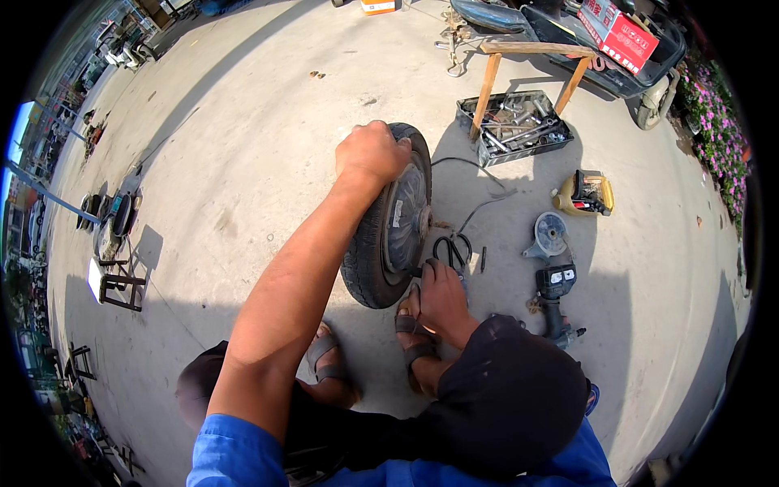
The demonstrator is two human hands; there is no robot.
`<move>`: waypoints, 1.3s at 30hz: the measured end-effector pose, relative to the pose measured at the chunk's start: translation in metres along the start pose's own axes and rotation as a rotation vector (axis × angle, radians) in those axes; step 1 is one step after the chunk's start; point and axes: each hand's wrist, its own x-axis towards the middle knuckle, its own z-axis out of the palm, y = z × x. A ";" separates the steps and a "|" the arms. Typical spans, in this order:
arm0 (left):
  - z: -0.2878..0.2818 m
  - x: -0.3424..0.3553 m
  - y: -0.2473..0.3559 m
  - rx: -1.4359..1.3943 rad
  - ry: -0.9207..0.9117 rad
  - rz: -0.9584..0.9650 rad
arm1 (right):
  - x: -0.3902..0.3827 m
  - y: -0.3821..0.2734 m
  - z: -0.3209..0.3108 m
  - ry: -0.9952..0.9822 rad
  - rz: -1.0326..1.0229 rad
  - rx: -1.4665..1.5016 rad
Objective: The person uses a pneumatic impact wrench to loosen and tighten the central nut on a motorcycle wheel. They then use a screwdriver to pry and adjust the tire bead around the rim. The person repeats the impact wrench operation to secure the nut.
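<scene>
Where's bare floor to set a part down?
Free: concrete between wheel and white-topped stool, left; also right of the black power tool. Crowded: between wheel and power tool, with cable and right hand there.

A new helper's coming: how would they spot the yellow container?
Find the wheel under the left hand, then look right to the black crate of metal tools. Below it in the picture sits the container, yellow where its neighbours are grey or black.
</scene>
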 end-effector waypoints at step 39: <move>0.011 -0.008 -0.018 -0.010 0.134 0.064 | 0.028 -0.010 -0.038 -0.210 0.049 0.295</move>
